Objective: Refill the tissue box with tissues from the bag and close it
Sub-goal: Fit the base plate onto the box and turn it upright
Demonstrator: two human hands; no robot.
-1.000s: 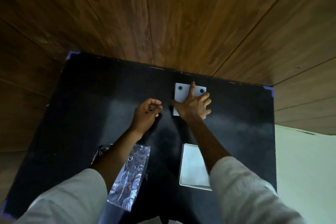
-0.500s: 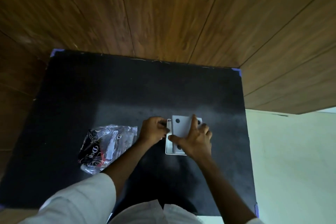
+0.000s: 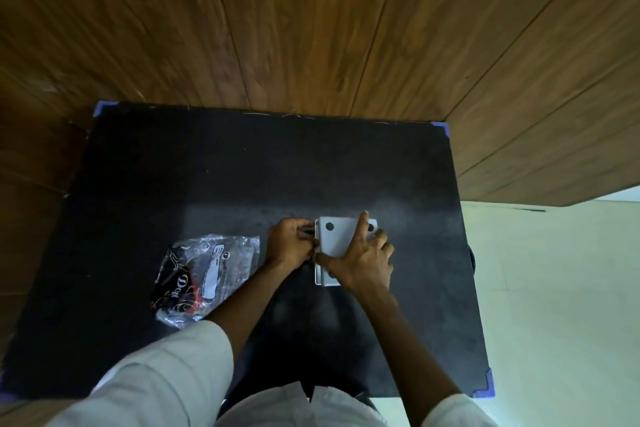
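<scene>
Right hand (image 3: 360, 262) flat on lid (image 3: 337, 236), pressing it down onto box (image 3: 317, 276). Left hand (image 3: 289, 243) pinches box's left edge. Box mid-table (image 3: 242, 166), long axis running away from person, lid slightly skewed. Bag (image 3: 204, 274) left of box, looks emptied. Judged: refill done; closing nearly finished.

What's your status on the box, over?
Right hand flat on white lid, left hand pinching box's left edge. Plastic bag lies left, untouched. Nothing blocking.
</scene>
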